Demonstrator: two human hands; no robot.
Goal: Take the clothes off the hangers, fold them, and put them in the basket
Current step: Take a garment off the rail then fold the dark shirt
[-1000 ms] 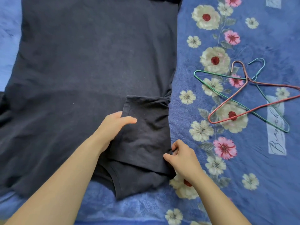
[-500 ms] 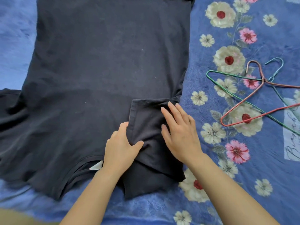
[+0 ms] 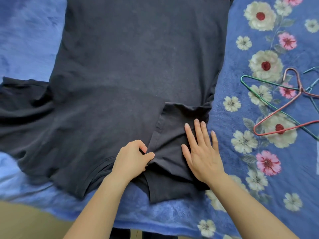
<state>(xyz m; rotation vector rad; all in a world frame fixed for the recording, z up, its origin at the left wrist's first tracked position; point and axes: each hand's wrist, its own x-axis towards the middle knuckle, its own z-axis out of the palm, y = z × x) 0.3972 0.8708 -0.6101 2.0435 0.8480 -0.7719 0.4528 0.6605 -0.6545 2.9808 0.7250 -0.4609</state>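
Note:
A dark navy T-shirt [image 3: 124,69] lies spread flat on a blue floral blanket, its collar toward me. Its right sleeve [image 3: 174,135] is folded inward over the body. My left hand [image 3: 133,157] pinches the sleeve's fabric near its inner edge, fingers curled. My right hand [image 3: 201,152] lies flat on the folded sleeve with straight fingers, pressing it down. The left sleeve [image 3: 22,97] sticks out unfolded at the left. No basket is in view.
Two wire hangers, a red one [image 3: 291,106] over a green one [image 3: 269,100], lie on the blanket [image 3: 250,169] at the right. The blanket's near edge [image 3: 69,213] hangs over a tan floor at bottom left.
My right hand moved from the sleeve's outer hem onto the sleeve and flattened there. My left hand slid down the sleeve's inner edge and now pinches it. The view shifted left.

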